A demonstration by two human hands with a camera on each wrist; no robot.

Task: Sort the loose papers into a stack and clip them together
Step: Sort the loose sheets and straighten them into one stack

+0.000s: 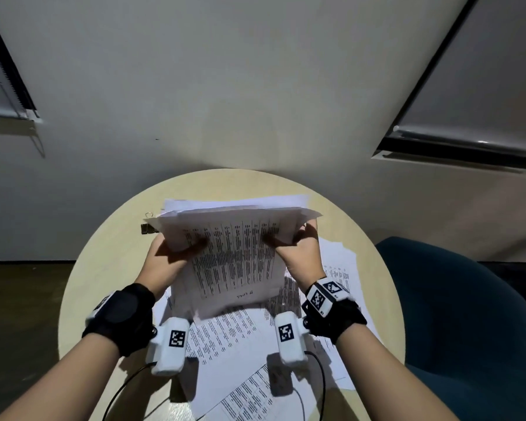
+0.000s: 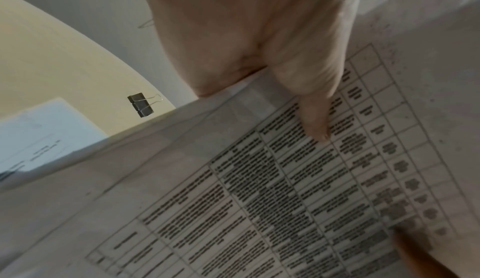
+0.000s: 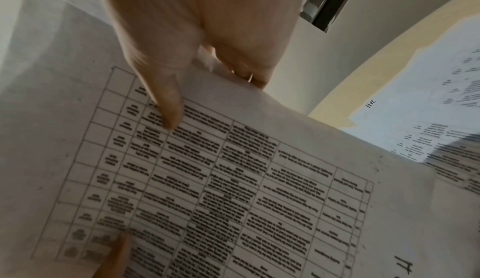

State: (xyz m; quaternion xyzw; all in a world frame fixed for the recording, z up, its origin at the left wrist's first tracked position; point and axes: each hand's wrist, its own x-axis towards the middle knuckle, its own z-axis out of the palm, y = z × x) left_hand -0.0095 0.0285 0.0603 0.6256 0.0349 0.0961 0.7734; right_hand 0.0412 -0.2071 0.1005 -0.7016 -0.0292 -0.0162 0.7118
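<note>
The left hand (image 1: 164, 262) pinches the stack (image 1: 234, 256) at its left edge, thumb on top, and the right hand (image 1: 301, 250) pinches its right edge, holding it tilted above the table (image 1: 104, 268). The uneven far edges could slip or fan out if either grip loosens. The printed sheets look thin and floppy. The clip (image 1: 148, 228) lies behind the stack on the left, and loose papers (image 1: 240, 344) are still scattered below.

1. The tabletop (image 1: 110, 268) is round and pale wood-coloured.
2. Loose printed sheets (image 1: 225, 338) lie overlapping across its near and right parts.
3. A black binder clip (image 1: 148, 228) lies near the far left edge, apart from those sheets.
4. Two thin black cables (image 1: 125, 387) trail over the near edge.
</note>
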